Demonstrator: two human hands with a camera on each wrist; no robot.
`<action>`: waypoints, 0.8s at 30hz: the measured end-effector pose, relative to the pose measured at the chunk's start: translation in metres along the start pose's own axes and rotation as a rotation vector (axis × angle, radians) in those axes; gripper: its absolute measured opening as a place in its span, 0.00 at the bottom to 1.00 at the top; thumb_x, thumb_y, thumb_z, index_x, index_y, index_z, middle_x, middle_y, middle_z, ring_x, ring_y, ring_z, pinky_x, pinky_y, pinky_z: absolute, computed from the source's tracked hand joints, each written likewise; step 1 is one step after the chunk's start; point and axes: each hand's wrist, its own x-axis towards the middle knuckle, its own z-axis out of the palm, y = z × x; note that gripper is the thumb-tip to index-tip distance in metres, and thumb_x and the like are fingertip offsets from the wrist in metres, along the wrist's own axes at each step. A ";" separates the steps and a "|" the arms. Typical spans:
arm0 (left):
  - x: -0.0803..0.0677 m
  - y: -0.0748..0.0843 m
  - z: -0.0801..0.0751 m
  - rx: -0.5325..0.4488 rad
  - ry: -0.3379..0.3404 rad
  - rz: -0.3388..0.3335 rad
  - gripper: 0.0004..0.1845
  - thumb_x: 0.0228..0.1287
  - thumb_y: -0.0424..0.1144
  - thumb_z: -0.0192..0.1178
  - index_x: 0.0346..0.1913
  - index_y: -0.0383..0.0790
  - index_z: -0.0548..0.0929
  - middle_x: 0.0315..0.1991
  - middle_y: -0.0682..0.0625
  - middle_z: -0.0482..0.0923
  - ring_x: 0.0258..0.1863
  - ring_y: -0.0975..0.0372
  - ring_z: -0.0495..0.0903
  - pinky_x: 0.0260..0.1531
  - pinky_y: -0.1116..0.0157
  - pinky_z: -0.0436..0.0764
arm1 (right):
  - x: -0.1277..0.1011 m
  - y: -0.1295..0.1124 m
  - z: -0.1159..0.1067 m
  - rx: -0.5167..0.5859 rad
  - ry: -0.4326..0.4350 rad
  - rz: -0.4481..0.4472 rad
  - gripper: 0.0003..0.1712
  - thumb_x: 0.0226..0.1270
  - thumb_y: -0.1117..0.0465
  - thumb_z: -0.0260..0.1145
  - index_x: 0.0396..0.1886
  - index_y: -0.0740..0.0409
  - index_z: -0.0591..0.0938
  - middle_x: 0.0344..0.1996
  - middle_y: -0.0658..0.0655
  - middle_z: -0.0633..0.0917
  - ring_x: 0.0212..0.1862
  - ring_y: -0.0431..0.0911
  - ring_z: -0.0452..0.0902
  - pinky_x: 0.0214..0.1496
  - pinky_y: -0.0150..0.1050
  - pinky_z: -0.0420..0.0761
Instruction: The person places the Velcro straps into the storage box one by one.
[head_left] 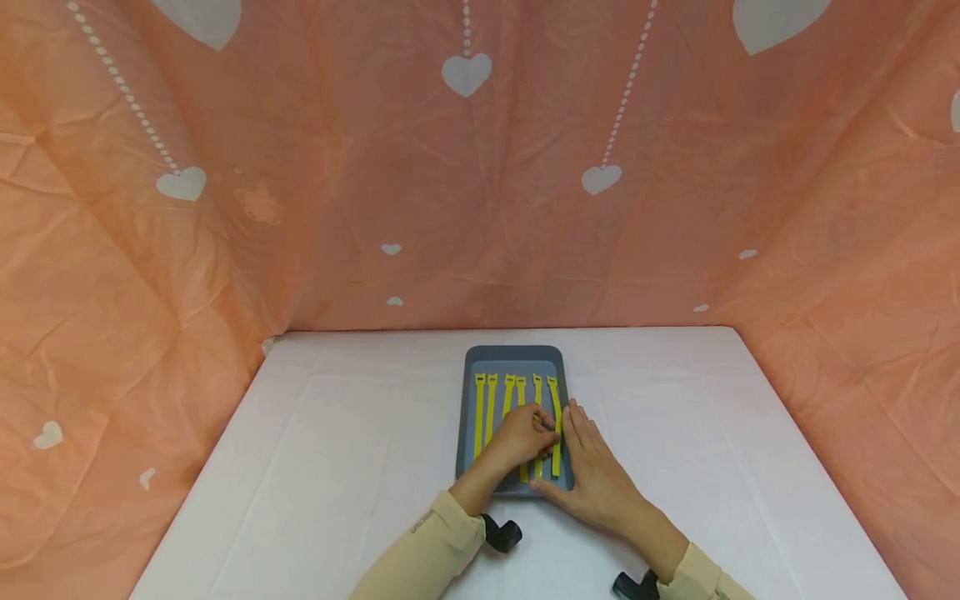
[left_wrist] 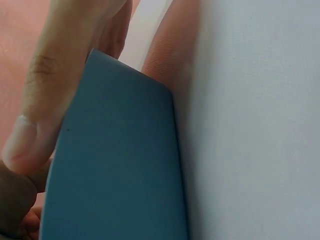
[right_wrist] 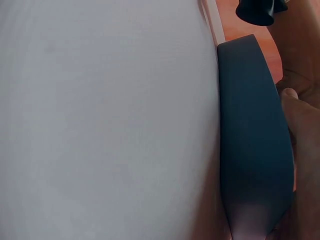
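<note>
Yellow cable straps (head_left: 480, 417) with slotted heads lie lengthwise, side by side, in a blue-grey tray (head_left: 513, 354). Over the tray, my left hand (head_left: 517, 437) has its fingers curled, and thumb and fingertips pinch the rightmost yellow cable strap (head_left: 556, 408), which bends slightly. Along the tray's right side lies my right hand (head_left: 600, 479), fingers straight and the thumb spread to the front edge. Part of the middle straps is hidden under the left hand. In the left wrist view the thumb (left_wrist: 37, 115) reaches over the tray wall (left_wrist: 120, 150).
The tray stands on a white-covered table (head_left: 360, 433). A peach curtain (head_left: 525, 208) with white hearts hangs behind and at both sides. Black wrist devices (head_left: 504, 535) sit at the beige sleeves (head_left: 427, 550).
</note>
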 end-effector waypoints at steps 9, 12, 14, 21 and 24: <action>0.001 -0.002 0.003 0.000 0.014 0.034 0.07 0.68 0.29 0.72 0.42 0.34 0.83 0.23 0.51 0.85 0.21 0.65 0.80 0.23 0.71 0.77 | 0.000 0.000 -0.001 0.008 -0.007 0.006 0.70 0.68 0.24 0.67 0.86 0.71 0.50 0.87 0.69 0.47 0.87 0.62 0.43 0.84 0.60 0.55; 0.001 -0.002 0.003 0.008 0.014 0.054 0.07 0.68 0.29 0.72 0.42 0.33 0.83 0.23 0.51 0.85 0.21 0.66 0.79 0.23 0.71 0.76 | -0.001 -0.001 -0.002 0.010 -0.002 0.003 0.70 0.68 0.25 0.67 0.86 0.71 0.51 0.86 0.69 0.48 0.87 0.63 0.44 0.84 0.60 0.55; 0.001 -0.002 0.003 0.014 0.012 0.063 0.07 0.68 0.28 0.72 0.42 0.32 0.83 0.23 0.50 0.85 0.20 0.66 0.79 0.23 0.72 0.76 | -0.001 -0.001 -0.002 0.011 -0.005 0.005 0.70 0.68 0.25 0.67 0.86 0.71 0.50 0.86 0.69 0.48 0.87 0.62 0.44 0.84 0.60 0.55; 0.001 -0.002 0.003 0.012 0.011 0.061 0.06 0.66 0.26 0.72 0.41 0.31 0.83 0.23 0.48 0.86 0.20 0.66 0.80 0.22 0.72 0.77 | 0.000 -0.002 -0.002 0.000 -0.002 -0.002 0.70 0.68 0.25 0.67 0.85 0.72 0.51 0.86 0.70 0.48 0.86 0.63 0.45 0.84 0.59 0.55; 0.002 -0.002 0.004 0.008 0.011 0.052 0.06 0.66 0.26 0.71 0.40 0.31 0.83 0.23 0.48 0.86 0.20 0.66 0.80 0.22 0.72 0.77 | 0.000 -0.002 -0.002 -0.002 -0.001 -0.004 0.70 0.68 0.25 0.67 0.85 0.72 0.51 0.86 0.70 0.48 0.86 0.63 0.45 0.84 0.59 0.55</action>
